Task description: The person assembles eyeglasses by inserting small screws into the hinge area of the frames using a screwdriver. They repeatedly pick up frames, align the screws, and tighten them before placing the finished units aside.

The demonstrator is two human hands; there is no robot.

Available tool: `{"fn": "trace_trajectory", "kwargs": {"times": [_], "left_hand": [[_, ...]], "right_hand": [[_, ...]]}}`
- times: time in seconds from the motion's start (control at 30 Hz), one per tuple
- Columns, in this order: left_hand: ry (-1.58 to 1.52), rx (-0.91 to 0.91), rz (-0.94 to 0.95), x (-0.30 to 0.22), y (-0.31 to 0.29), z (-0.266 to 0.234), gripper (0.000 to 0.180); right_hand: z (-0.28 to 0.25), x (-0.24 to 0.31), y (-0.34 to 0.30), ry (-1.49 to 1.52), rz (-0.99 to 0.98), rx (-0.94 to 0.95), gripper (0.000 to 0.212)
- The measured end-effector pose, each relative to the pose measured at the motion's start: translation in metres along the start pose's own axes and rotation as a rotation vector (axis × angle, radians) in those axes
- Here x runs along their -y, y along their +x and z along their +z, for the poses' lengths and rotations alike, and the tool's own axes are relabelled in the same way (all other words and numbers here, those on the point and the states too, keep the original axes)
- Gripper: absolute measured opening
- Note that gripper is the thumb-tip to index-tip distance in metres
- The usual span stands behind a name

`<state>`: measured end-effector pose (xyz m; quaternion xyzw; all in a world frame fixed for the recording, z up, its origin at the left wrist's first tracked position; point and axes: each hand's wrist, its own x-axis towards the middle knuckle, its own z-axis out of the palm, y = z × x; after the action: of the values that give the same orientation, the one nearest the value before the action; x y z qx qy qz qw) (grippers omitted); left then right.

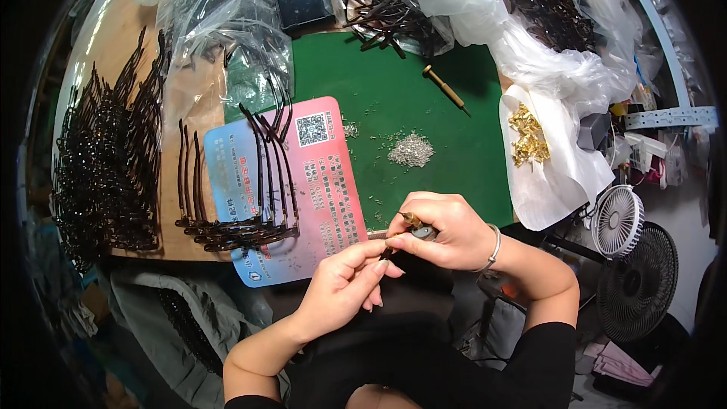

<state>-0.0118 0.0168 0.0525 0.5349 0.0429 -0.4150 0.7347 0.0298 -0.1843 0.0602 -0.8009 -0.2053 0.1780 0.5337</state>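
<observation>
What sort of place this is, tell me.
Probably a small-parts workshop, judging by the screwdriver, the heap of tiny silver pieces and the mass of slim dark parts at left.

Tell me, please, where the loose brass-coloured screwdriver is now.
In the head view, the brass-coloured screwdriver lies on the upper right part of the green mat, above and right of the pile of small silver-coloured pieces.

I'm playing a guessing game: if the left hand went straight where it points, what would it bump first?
Probably the right hand, close ahead and maybe touching the left hand; one view makes depth hard to judge.
</observation>
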Motion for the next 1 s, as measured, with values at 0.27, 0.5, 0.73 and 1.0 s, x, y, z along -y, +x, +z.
{"fn": "trace_trajectory", "kwargs": {"times": [0.27, 0.5, 0.73, 1.0], "left_hand": [[0.021, 0.035, 0.067, 0.009, 0.008, -0.003, 0.025], [0.18, 0.065, 0.14, 0.012, 0.007, 0.0, 0.027], [0.326, -0.191, 0.236, 0.025, 0.01, -0.015, 0.026], [0.627, -0.335, 0.396, 0.032, 0.037, -0.019, 0.025]], "right_hand": [[-0.01, -0.001, 0.0, 0.443, 0.363, 0.139, 0.021], [0.007, -0.027, -0.004, 0.319, 0.333, 0.19, 0.053], [-0.002, -0.019, -0.029, -0.201, 0.309, 0.044, 0.039], [0.013, -0.035, -0.021, -0.793, 0.085, -0.158, 0.039]]}}
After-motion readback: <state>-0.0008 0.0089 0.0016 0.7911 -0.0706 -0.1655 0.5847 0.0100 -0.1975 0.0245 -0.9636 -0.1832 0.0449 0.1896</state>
